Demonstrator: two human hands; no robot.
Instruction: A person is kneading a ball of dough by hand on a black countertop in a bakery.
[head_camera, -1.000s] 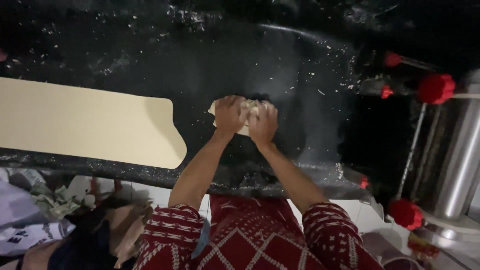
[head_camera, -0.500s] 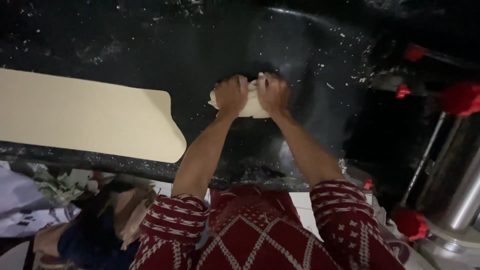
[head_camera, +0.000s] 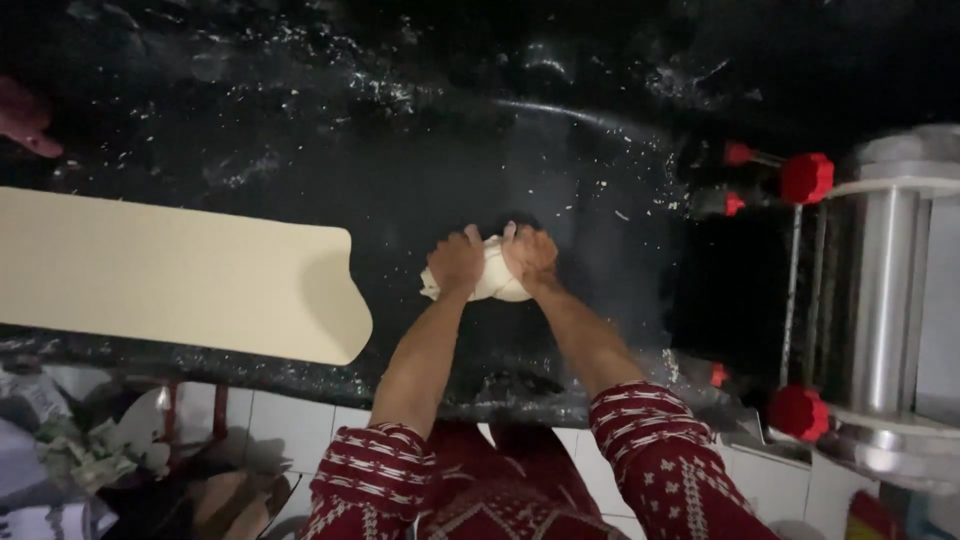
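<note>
Dark, flour-flecked tabletop (head_camera: 300, 130) fills most of the view, dimly lit.

Your left hand (head_camera: 457, 263) and your right hand (head_camera: 530, 256) sit side by side at mid-surface, both pressed onto one pale lump of dough (head_camera: 492, 280). Each hand is curled over its own side of the lump, fingers bent and closed down on it; the dough shows between the two hands and bulges out below them. A corner of it sticks out past your left wrist.

Both forearms run back toward you, bare to the elbow, ending in red patterned sleeves (head_camera: 660, 460).

To the left of your left hand, near but not touching the dough, lies a long cream-coloured flat sheet (head_camera: 170, 275) with a rounded end, stretched along the tabletop to the frame edge.

To the right of your right hand, well apart, stands a metal roller machine (head_camera: 885, 300) with red knobs (head_camera: 806, 177) at its far and near corners.

Below the tabletop's near edge, white floor tiles (head_camera: 290, 425) show, with crumpled clutter at far left, too dim to identify.
</note>
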